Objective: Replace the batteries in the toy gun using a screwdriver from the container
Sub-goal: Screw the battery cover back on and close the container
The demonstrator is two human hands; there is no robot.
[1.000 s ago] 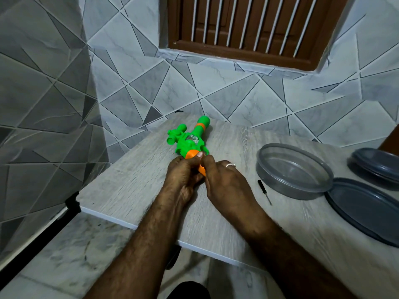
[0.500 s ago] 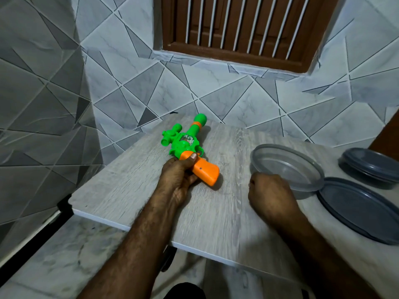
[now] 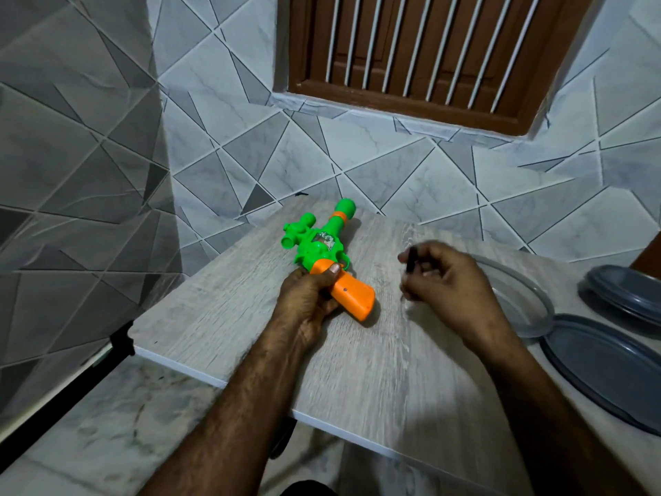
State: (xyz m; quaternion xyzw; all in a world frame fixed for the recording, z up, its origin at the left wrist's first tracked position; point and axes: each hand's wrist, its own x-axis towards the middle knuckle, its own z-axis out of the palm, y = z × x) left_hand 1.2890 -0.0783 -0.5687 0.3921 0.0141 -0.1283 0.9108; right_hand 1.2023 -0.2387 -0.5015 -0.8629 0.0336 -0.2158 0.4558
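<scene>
A person's left hand [image 3: 307,304] grips the orange handle of a green-and-orange toy gun [image 3: 322,245], which lies flat on a grey wood-grain table [image 3: 221,313] with its muzzle pointing toward the tiled wall [image 3: 357,166]. The right hand [image 3: 452,284], fingers curled, pinches a small black screwdriver [image 3: 411,260] just above the tabletop, near the handle. Behind that hand sits a clear round container [image 3: 533,302], partly hidden, with its dark grey lid [image 3: 608,370] just beside it.
</scene>
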